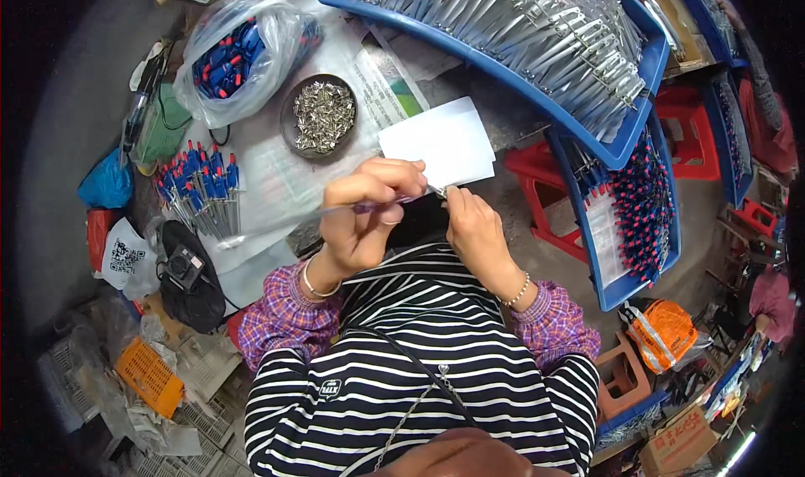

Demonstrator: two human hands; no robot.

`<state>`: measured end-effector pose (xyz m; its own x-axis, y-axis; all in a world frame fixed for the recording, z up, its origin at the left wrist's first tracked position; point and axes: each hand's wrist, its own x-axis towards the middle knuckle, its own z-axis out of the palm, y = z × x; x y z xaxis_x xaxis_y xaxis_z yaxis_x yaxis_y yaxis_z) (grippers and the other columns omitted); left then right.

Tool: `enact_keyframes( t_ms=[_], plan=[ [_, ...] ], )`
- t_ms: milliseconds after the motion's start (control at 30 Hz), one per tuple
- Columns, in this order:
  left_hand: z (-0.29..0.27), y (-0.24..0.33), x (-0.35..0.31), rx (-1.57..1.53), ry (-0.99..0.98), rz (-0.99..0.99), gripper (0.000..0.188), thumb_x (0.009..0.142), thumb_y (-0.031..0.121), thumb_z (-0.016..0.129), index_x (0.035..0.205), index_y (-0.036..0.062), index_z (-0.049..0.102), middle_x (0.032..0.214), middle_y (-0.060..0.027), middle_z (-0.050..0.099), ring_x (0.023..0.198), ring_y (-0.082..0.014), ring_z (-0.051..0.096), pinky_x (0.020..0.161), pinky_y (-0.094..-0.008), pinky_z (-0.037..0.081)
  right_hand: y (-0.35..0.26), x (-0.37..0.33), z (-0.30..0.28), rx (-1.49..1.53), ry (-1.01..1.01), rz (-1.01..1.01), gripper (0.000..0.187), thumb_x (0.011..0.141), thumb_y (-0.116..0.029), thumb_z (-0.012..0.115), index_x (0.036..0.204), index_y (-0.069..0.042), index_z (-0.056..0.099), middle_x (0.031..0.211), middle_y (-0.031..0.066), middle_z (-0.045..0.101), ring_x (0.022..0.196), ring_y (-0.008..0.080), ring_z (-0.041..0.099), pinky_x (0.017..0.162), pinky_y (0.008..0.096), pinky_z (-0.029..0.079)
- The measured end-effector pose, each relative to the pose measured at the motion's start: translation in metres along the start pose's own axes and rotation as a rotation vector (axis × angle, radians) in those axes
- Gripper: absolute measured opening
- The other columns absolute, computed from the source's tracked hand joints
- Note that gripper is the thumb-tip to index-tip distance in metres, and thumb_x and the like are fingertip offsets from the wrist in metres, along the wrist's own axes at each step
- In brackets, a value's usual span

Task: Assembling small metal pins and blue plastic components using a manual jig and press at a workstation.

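Slim pale rod [293, 220]: I see it blurred, over the worktop's [262, 175] near edge; long axis left to right, free end pointing left and slightly near.
Left hand [362, 213]: grip pinching the rod.
Right hand [475, 229]: grip pinching a small metal piece [440, 193].

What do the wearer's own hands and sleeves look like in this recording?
The left hand and right hand are ungloved. Purple-and-orange plaid sleeves with gathered cuffs cover the forearms. The left wrist has a smooth, pale bangle; the right, a beaded bracelet.
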<state>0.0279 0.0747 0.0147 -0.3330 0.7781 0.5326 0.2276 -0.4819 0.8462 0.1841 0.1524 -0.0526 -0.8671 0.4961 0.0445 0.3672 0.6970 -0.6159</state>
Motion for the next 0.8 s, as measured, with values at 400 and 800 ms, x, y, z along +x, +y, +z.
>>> enact_keyframes(
  t_ms=[400,800],
  plan=[
    [-0.054,0.006,-0.020,0.363,-0.098,-0.337,0.021,0.078,-0.010,0.057,0.096,-0.0007,0.055,0.086,-0.0120,0.061,0.074,-0.0207,0.059,0.066,-0.0301,0.048,-0.003,0.009,-0.013,0.404,-0.028,0.104,0.007,0.084,-0.004,0.056,0.083,0.002,0.053,0.067,0.0177,0.056,0.058,0.0352,0.055,0.053,0.0385,0.042],
    [-0.146,0.031,-0.058,1.026,-0.058,-0.289,0.031,0.066,-0.008,0.062,0.095,0.0027,0.063,0.094,-0.0117,0.064,0.091,-0.0289,0.061,0.079,-0.0369,0.049,-0.016,0.008,-0.009,0.975,-0.325,0.344,0.022,0.092,-0.019,0.053,0.101,0.000,0.058,0.078,-0.0002,0.056,0.071,0.0046,0.048,0.062,0.0180,0.037]
  ],
)
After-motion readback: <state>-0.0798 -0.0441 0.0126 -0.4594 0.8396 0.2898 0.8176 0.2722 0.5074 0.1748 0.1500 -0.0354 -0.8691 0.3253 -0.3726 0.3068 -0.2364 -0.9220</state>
